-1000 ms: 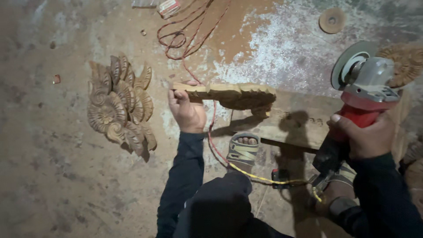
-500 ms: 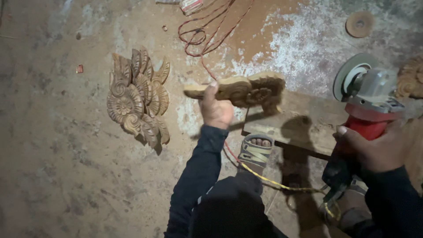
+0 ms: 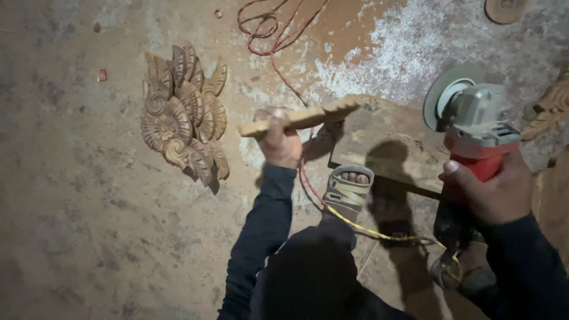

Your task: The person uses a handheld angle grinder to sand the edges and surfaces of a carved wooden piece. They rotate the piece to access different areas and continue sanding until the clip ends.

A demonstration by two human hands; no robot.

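The left hand reaches forward on an outstretched, dark-sleeved arm, its fingers clenched round the near end of a carved panel. The panel is held off the floor, seen almost edge-on, tilted up to the right, its far end over the left end of a wooden block that lies on the floor. The right hand is drawn back nearer the body, arm bent, fingers wrapped round the red body of a grinder; its disc points forward and to the left, clear of the panel. A sandalled foot rests against the block's near edge. A finished carving lies flat on the floor, well left of the panel. A red cable trails across the floor beyond it.
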